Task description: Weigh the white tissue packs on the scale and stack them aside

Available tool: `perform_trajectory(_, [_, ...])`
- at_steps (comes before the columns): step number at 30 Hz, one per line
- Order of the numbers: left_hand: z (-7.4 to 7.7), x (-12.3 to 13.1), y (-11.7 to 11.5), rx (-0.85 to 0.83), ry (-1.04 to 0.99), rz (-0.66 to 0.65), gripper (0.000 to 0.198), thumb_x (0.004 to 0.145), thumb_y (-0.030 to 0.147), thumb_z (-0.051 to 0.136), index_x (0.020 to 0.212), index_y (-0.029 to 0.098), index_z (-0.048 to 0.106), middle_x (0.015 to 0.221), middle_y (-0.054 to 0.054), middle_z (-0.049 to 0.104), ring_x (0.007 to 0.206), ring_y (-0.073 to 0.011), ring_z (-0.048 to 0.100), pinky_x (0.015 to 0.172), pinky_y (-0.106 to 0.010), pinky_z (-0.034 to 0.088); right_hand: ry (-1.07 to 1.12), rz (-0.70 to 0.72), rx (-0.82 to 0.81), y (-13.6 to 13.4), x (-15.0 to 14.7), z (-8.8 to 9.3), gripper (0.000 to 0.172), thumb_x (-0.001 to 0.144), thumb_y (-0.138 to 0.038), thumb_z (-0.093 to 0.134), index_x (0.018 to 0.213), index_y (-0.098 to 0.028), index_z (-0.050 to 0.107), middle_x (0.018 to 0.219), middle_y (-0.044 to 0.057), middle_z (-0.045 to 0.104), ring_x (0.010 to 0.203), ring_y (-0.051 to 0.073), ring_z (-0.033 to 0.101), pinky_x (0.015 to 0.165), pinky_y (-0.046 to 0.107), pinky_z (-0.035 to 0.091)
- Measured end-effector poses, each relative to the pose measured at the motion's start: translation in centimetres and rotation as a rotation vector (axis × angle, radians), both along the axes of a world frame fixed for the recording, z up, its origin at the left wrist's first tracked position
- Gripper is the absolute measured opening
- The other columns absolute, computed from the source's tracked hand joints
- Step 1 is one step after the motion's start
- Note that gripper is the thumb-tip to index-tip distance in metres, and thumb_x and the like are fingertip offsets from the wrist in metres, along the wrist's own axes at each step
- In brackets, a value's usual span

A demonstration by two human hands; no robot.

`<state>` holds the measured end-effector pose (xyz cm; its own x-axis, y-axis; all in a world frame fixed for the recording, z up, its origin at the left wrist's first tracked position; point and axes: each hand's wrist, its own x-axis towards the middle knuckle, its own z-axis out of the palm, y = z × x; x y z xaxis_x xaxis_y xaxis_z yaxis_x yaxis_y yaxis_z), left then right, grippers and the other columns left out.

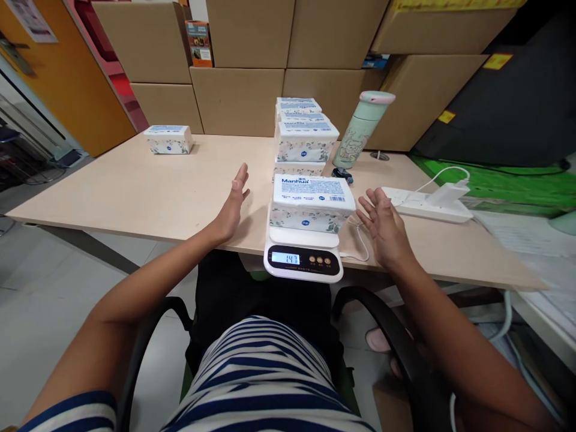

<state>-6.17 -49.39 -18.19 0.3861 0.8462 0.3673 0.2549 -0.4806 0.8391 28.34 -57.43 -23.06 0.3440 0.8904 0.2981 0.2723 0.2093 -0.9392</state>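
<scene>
Soft light brightened your surface (135, 192), a faint shadow lay beside your left hand (232, 210), and edge distortion stretched your arms (468, 342).

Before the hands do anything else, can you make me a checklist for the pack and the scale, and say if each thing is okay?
1. Pack sitting on the scale: ok, it rests on top.
2. Screen switched on: ok, it is lit and shows digits.
3. Left hand off the pack: ok, it is open and apart from it.
4. Right hand off the pack: cannot tell, the fingertips are too near its side.
5. Scale fully on the table: not ok, its front seems to stick out past the edge.
6. Cable well away from the right hand: not ok, it loops close beside it.
</scene>
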Motion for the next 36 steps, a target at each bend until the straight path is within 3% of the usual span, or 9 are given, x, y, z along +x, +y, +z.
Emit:
perform_trajectory(6, [0.5,0.4,-1.4,-0.013,0.039,-0.050,0.093,0.098,0.090,-0.002,0.178,0.044,0.006,0.191,0.001,0.003,0.177,-0.0322,0.007,0.137,-0.060,0.031,0.001,0.006,0.006,0.0,-0.1,0.0,0.091,0.098,-0.090,0.037,0.173,-0.037,0.037,0.183,0.010,0.036,0.167,0.034,0.040,0.132,0.061,0.041])
perform_trajectory(13, [0.7,0.9,-1.5,-0.047,-0.003,-0.118,0.092,0.100,0.091,0.005,0.178,0.042,0.004,0.191,0.001,0.000,0.177,-0.0321,0.003,0.139,-0.059,0.028,0.034,0.001,0.018,-0.3,-0.5,0.1,0.093,0.096,-0.092,0.041,0.171,-0.037,0.039,0.182,0.011,0.037,0.167,0.035,0.040,0.131,0.062,0.042])
perform_trajectory(20, [0.5,1.7,-1.8,-0.110,-0.162,-0.185,0.095,0.098,0.094,0.015,0.178,0.042,0.012,0.191,0.002,0.001,0.177,-0.0344,-0.002,0.141,-0.061,0.015,0.099,-0.043,0.048,-0.7,-1.2,0.6,0.101,0.090,-0.095,0.049,0.169,-0.033,0.045,0.181,0.013,0.039,0.165,0.033,0.043,0.131,0.058,0.043])
perform_trajectory(28, [0.3,2.2,-2.0,-0.191,-0.200,-0.184,0.095,0.098,0.095,0.017,0.176,0.043,0.020,0.191,0.002,0.006,0.177,-0.0351,0.000,0.141,-0.061,0.016,0.019,-0.028,0.052,-0.3,-1.2,0.3,0.094,0.094,-0.094,0.039,0.171,-0.039,0.041,0.181,0.010,0.039,0.166,0.035,0.042,0.129,0.062,0.045])
perform_trajectory(31, [-0.4,3.6,-2.5,-0.188,-0.262,-0.272,0.099,0.096,0.097,0.028,0.177,0.040,0.023,0.191,-0.001,0.010,0.176,-0.0388,-0.001,0.142,-0.061,0.016,-0.028,-0.016,0.049,0.0,-2.6,0.8,0.098,0.094,-0.095,0.037,0.173,-0.037,0.039,0.181,0.012,0.040,0.166,0.035,0.041,0.132,0.063,0.040])
perform_trajectory(34, [-0.9,4.8,-4.0,-0.154,-0.285,-0.403,0.107,0.096,0.091,0.045,0.180,0.038,0.004,0.191,-0.005,0.008,0.176,-0.0409,0.001,0.143,-0.062,0.014,-0.145,0.029,0.056,-0.1,-4.6,2.3,0.103,0.094,-0.092,0.048,0.175,-0.030,0.037,0.176,0.015,0.047,0.163,0.038,0.045,0.133,0.062,0.039])
perform_trajectory(36, [-0.7,4.6,-5.1,-0.140,-0.268,-0.415,0.111,0.100,0.085,0.049,0.178,0.038,-0.015,0.191,-0.007,0.004,0.176,-0.0408,0.006,0.143,-0.064,0.013,-0.214,0.109,0.084,-0.3,-5.9,4.0,0.103,0.094,-0.088,0.056,0.176,-0.030,0.034,0.172,0.014,0.053,0.159,0.039,0.051,0.131,0.063,0.043])
